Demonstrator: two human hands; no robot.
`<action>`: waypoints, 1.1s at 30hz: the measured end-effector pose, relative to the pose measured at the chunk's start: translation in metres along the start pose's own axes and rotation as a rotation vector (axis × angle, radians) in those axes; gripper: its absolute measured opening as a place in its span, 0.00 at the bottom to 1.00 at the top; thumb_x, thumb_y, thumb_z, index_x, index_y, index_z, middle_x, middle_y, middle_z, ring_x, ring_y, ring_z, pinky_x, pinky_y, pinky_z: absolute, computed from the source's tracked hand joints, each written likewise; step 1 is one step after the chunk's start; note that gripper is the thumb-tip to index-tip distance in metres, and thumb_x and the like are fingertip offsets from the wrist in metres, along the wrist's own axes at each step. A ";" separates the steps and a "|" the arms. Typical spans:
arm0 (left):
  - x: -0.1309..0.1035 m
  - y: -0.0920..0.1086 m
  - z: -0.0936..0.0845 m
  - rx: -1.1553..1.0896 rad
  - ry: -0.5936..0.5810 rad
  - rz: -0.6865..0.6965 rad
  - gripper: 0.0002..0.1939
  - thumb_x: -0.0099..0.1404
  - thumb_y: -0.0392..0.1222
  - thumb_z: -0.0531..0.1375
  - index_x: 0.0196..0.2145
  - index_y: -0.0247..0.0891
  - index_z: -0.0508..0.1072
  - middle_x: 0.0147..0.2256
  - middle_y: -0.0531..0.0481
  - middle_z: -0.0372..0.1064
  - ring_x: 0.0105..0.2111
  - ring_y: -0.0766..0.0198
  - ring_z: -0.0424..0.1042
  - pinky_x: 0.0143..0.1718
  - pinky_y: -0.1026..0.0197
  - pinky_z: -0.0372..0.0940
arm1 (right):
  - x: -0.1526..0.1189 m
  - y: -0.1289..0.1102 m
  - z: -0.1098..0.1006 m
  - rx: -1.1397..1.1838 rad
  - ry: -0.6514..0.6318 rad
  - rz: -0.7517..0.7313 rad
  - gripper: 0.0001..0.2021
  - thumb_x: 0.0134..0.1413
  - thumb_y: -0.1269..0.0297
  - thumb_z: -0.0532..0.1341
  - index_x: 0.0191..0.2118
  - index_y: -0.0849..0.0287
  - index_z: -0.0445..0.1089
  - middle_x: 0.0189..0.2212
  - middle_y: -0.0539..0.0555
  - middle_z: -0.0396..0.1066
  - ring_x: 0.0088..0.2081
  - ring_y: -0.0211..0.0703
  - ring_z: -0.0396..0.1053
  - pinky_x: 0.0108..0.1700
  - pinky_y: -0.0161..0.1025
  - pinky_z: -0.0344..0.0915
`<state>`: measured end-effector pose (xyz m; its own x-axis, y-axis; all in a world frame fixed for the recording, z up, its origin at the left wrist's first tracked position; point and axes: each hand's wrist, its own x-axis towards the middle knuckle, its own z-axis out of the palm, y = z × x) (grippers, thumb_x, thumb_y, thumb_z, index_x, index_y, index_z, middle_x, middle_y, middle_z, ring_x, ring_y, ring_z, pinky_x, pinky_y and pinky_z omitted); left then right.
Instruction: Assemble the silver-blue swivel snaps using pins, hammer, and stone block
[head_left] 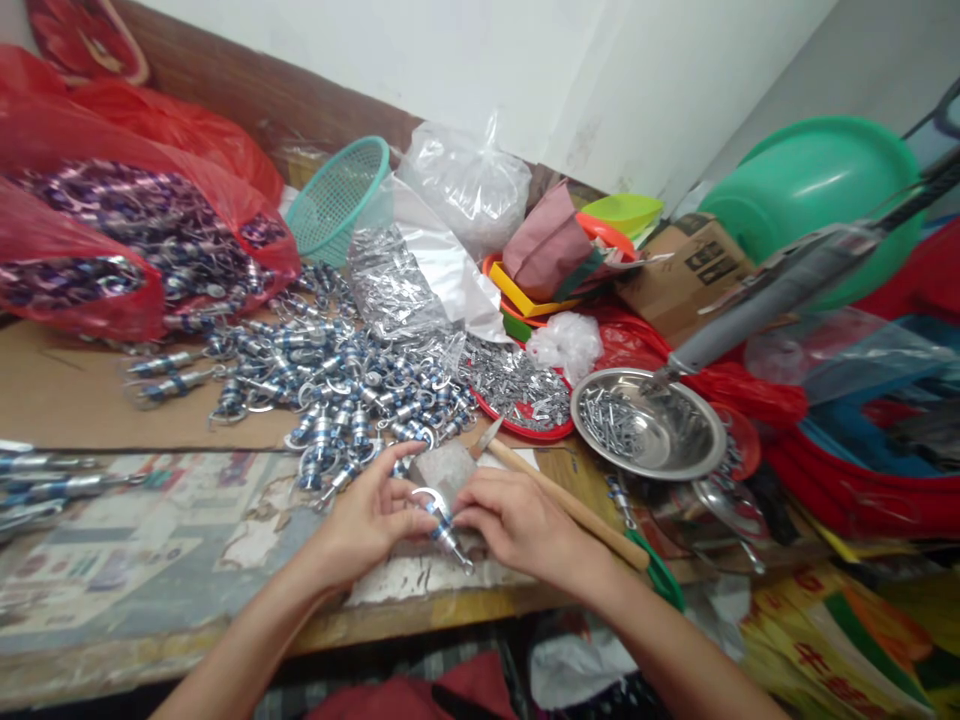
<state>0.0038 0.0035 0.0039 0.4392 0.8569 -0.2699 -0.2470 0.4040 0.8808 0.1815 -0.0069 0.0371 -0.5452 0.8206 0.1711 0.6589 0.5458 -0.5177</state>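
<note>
Near the table's front edge, my left hand (375, 515) pinches a small blue and silver metal piece with a ring (442, 530) between thumb and fingers. My right hand (514, 520) is at the other side of the same piece, fingers curled, its thumb and fingertips close against it. The piece tilts, its hooked end pointing down toward me. Just behind it sits a grey block (444, 468), partly hidden by my fingers. A hammer with a wooden handle (570, 505) lies right of the block, its handle running behind my right hand. A pile of similar pieces (330, 380) spreads behind my left hand.
Silver parts fill a red tray (517, 388) and a steel bowl (649, 425) at the right. A grey metal bar (772, 295) slants over the bowl. Red bags of pieces (135, 230), a teal basket (337, 200) and a cardboard box (686, 270) stand farther back. Green scissors handles (660, 570) lie right.
</note>
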 end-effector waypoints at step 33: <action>0.001 -0.002 -0.001 0.002 0.021 0.000 0.37 0.45 0.31 0.63 0.51 0.38 0.52 0.24 0.56 0.69 0.24 0.65 0.70 0.29 0.61 0.65 | -0.073 0.000 -0.019 -0.172 0.382 0.061 0.22 0.54 0.75 0.53 0.55 0.50 0.58 0.39 0.53 0.70 0.38 0.38 0.69 0.38 0.33 0.65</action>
<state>0.0038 0.0040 0.0014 0.4213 0.8634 -0.2777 -0.2457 0.4034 0.8814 0.2309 -0.0637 0.0406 -0.2929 0.8383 0.4599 0.7785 0.4883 -0.3943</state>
